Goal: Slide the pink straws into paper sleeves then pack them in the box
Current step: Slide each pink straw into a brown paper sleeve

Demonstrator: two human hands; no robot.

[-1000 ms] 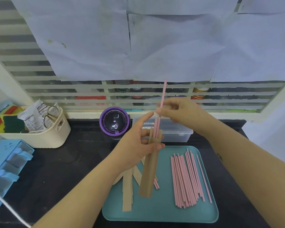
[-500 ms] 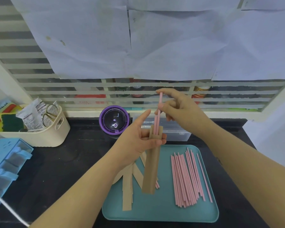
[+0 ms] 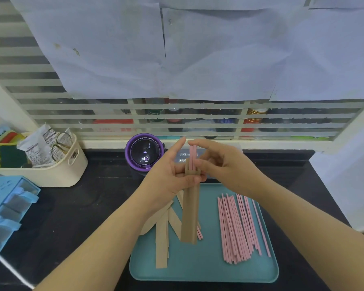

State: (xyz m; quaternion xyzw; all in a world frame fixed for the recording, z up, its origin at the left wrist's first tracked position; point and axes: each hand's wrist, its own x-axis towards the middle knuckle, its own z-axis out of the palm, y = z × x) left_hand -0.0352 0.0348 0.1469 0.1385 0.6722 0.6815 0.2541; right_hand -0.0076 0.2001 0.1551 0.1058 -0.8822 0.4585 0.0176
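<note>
My left hand (image 3: 168, 179) grips a brown paper sleeve (image 3: 189, 215) upright above the teal tray (image 3: 204, 269). Pink straws (image 3: 193, 156) stick out of the sleeve's top by a short length. My right hand (image 3: 225, 169) pinches those straw tops, index finger over their ends. A pile of loose pink straws (image 3: 240, 225) lies on the tray's right half. Flat empty sleeves (image 3: 163, 238) lie on its left part. A clear plastic box (image 3: 182, 157) sits behind my hands, mostly hidden.
A purple round device (image 3: 144, 152) stands at the back of the black counter (image 3: 88, 206). A cream basket (image 3: 57, 171) with packets and scissors is at the left, and a blue drawer unit (image 3: 6, 211) at the left edge. A slatted window with taped paper is behind.
The straw held by my right hand has slid down into the sleeve; it stood high above the sleeve before and now only a short tip shows. My right hand came down with it.
</note>
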